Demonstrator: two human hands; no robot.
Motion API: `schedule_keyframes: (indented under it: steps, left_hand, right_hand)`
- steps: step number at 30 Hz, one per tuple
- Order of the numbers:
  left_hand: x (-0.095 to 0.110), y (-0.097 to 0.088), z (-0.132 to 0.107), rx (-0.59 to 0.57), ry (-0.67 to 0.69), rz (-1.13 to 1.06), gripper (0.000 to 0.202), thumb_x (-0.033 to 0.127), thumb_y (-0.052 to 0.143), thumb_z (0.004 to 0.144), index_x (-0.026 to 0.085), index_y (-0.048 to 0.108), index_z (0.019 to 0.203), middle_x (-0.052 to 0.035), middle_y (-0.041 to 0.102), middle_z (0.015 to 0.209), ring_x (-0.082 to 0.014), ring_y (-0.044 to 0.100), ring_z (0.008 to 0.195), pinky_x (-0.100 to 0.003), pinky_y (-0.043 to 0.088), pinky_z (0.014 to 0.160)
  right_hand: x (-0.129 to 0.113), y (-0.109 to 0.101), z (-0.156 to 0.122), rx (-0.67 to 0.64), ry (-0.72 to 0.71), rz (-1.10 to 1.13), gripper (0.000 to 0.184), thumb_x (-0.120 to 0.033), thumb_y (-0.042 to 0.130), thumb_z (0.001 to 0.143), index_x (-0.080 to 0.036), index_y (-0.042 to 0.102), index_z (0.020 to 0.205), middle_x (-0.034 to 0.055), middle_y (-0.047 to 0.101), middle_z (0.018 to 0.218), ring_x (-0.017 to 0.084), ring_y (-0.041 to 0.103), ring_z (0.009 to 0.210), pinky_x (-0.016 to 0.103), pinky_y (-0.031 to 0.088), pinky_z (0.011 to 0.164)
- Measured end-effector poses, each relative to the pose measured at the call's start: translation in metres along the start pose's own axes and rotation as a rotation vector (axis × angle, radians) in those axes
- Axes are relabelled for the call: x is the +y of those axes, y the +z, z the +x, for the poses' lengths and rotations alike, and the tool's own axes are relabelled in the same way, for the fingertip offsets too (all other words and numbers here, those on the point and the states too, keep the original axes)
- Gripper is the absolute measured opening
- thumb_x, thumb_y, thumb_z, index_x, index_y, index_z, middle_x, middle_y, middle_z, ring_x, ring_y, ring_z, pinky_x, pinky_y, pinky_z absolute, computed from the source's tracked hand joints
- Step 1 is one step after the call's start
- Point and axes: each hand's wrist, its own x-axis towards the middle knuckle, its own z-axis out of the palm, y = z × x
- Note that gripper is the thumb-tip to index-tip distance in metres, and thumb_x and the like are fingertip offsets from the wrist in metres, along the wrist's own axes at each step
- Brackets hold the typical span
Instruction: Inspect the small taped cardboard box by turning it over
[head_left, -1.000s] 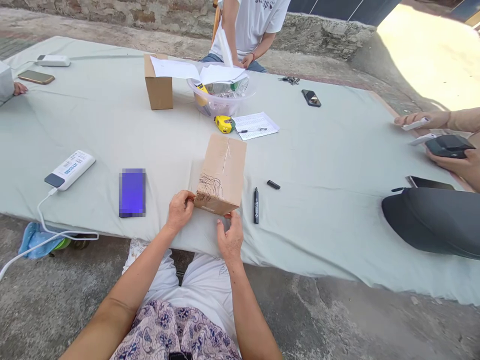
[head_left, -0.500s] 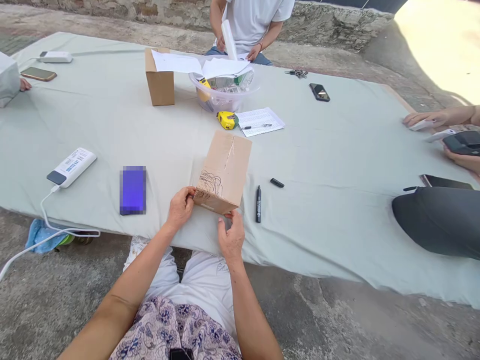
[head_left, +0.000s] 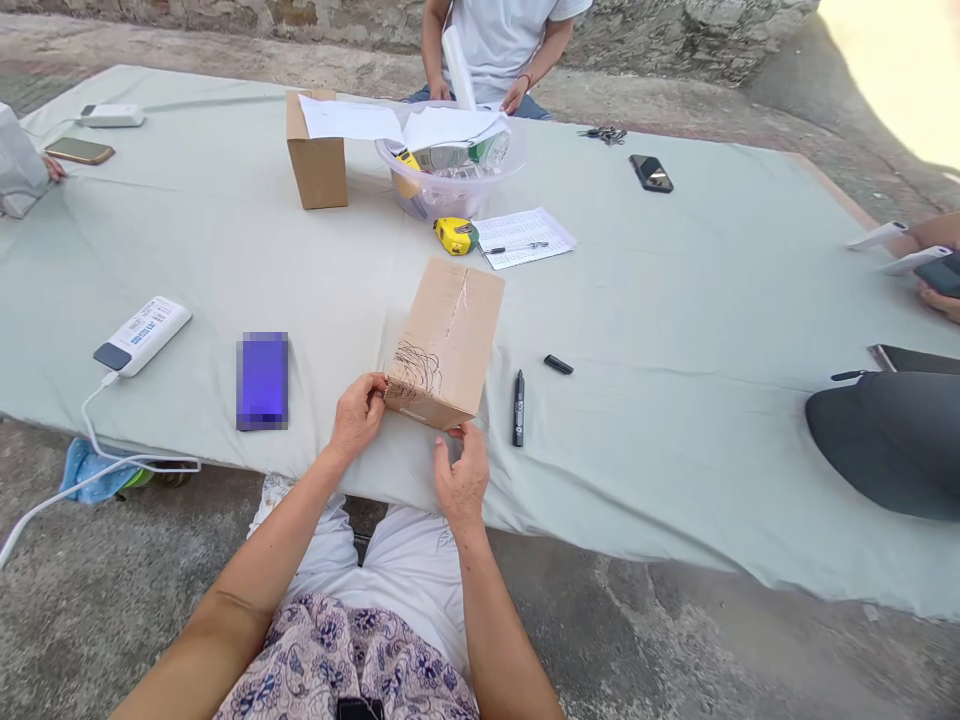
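A brown cardboard box (head_left: 450, 335) with black scribbles on its near face stands on the pale green cloth (head_left: 660, 330) in front of me. My left hand (head_left: 358, 415) pinches its near left bottom corner, fingers closed on it. At the near right bottom corner sits my right hand (head_left: 461, 478), fingers curled against the box's lower edge. An uncapped black marker (head_left: 517, 408) lies just right of the box, its cap (head_left: 558, 365) a little farther right.
A blurred purple phone (head_left: 262, 381) and a white power bank (head_left: 142, 335) with cable lie to the left. Behind stand a second box (head_left: 316, 160), a clear bowl (head_left: 448, 178), a yellow tape measure (head_left: 455, 235) and a sheet (head_left: 525, 238). Other people sit opposite and at both sides.
Both hands stay on the box's near corners. The view has drifted slightly leftward; the person at the right has pulled their hands back toward the frame's edge.
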Motion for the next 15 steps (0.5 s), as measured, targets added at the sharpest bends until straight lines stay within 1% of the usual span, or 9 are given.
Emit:
schedule_keyframes:
  steps: [6, 12, 15]
  left_hand:
    - [-0.0018, -0.0001, -0.0004, -0.008, -0.007, 0.002, 0.017, 0.010, 0.042, 0.080, 0.021, 0.054, 0.084, -0.0008, 0.061, 0.076, -0.0158, 0.057, 0.071, -0.028, 0.050, 0.073]
    - [-0.0018, -0.0001, -0.0001, -0.019, 0.016, -0.007, 0.015, 0.008, 0.041, 0.077, 0.022, 0.047, 0.078, -0.0007, 0.059, 0.076, -0.0162, 0.059, 0.075, -0.029, 0.049, 0.075]
    - [-0.0024, -0.0005, 0.0000, -0.043, 0.027, -0.010, 0.015, 0.008, 0.041, 0.075, 0.022, 0.045, 0.077, -0.0014, 0.060, 0.078, -0.0166, 0.060, 0.079, -0.030, 0.050, 0.078]
  right_hand:
    - [-0.0014, -0.0008, -0.0001, -0.003, 0.016, 0.012, 0.033, -0.027, 0.052, 0.088, -0.020, 0.057, 0.121, 0.0075, 0.066, 0.101, 0.022, 0.063, 0.090, 0.040, 0.052, 0.085]
    - [-0.0004, 0.0003, -0.0005, 0.004, 0.018, 0.024, 0.034, -0.027, 0.053, 0.088, -0.019, 0.058, 0.121, 0.0077, 0.067, 0.100, 0.022, 0.063, 0.090, 0.041, 0.053, 0.086]
    - [0.0000, 0.0002, -0.0005, 0.002, 0.026, 0.033, 0.035, -0.027, 0.053, 0.088, -0.020, 0.057, 0.122, 0.0074, 0.067, 0.100, 0.022, 0.063, 0.090, 0.041, 0.053, 0.087]
